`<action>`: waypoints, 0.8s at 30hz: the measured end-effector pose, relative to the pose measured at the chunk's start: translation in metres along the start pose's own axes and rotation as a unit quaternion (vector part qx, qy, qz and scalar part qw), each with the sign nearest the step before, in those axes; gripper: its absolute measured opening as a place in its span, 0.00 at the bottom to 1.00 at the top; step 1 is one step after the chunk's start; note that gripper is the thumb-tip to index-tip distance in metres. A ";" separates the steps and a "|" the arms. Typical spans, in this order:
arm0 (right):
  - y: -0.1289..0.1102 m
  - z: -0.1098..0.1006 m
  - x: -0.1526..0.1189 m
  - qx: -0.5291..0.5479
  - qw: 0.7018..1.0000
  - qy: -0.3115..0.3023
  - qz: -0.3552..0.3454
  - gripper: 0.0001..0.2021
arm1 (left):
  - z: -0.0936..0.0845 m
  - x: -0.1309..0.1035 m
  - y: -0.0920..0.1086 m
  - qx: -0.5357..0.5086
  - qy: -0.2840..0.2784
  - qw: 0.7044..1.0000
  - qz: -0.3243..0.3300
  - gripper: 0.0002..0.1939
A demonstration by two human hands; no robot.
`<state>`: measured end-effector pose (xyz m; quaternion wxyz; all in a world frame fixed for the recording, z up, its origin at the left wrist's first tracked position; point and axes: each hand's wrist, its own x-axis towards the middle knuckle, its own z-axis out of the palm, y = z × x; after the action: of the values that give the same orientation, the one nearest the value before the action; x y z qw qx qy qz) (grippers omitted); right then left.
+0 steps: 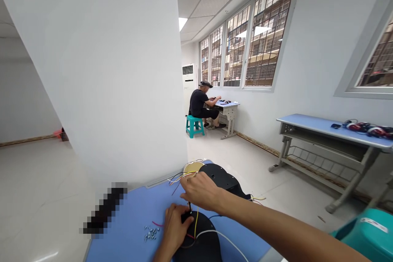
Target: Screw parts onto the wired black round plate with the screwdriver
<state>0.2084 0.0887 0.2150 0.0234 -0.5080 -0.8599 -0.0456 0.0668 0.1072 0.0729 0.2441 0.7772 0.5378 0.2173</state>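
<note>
A small black part (186, 215) is pinched between the fingers of the left hand (174, 226), which is closed on it and rests on a round black housing (202, 239) at the near edge of the blue table (132, 217). The right hand (199, 191) is held just above, its fingers curled together around a thin dark tool (189, 206) whose tip is set down at the pinched part. Yellow, red and white wires (196, 217) are looped across the housing. A small heap of screws (151, 233) is seen just left of the left hand. A second black housing (222, 177) lies beyond the right hand. Far off, a person (201, 104) is seated at another desk.
</note>
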 end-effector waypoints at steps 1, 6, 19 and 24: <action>0.000 0.000 -0.001 0.001 1.000 0.004 0.009 0.11 | 0.000 0.000 0.000 0.001 0.000 1.000 0.002 0.16; 0.001 0.002 -0.002 0.010 1.000 0.003 0.002 0.13 | 0.003 0.004 -0.005 0.006 0.002 1.000 0.008 0.16; -0.001 0.002 -0.002 0.013 0.999 0.015 0.031 0.13 | 0.005 0.005 -0.008 0.018 0.012 1.000 0.006 0.16; -0.001 0.004 -0.003 0.008 0.998 0.021 0.055 0.13 | 0.004 0.004 -0.006 0.020 0.011 1.000 0.009 0.16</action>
<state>0.2086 0.0861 0.2110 0.0482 -0.5535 -0.8300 -0.0486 0.0661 0.1127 0.0663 0.2205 0.7841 0.5378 0.2176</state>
